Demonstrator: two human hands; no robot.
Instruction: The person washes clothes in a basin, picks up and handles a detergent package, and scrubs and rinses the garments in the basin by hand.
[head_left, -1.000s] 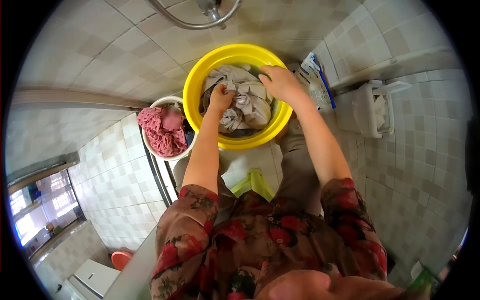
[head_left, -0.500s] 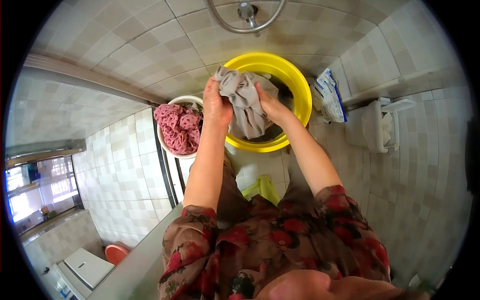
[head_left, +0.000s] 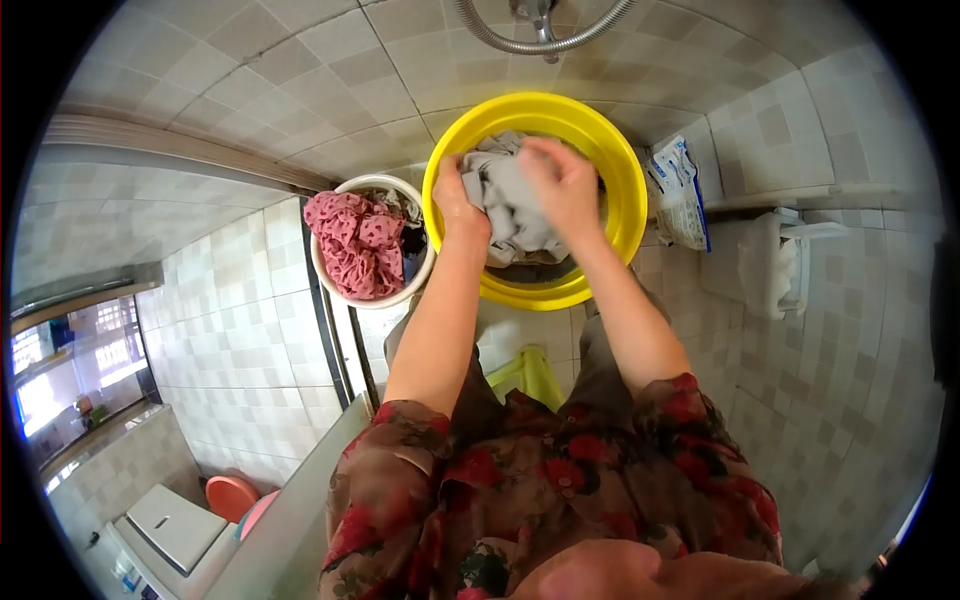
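A bunched light grey garment lies in a round yellow basin, where darker cloth shows beneath it. My left hand is closed on the garment's left side, inside the basin's left rim. Over the garment's right side is my right hand, smeared by motion. Its fingers are too blurred to show whether they grip the fabric.
Left of the basin, a white tub holds a pink patterned garment and darker clothes. A plastic packet leans by the right wall, near a white bin. A shower hose loops above; a green stool is below me.
The grey garment, held up in both hands before, is now lower and more bunched in the basin. My right hand has moved over its top. The view has shifted slightly.
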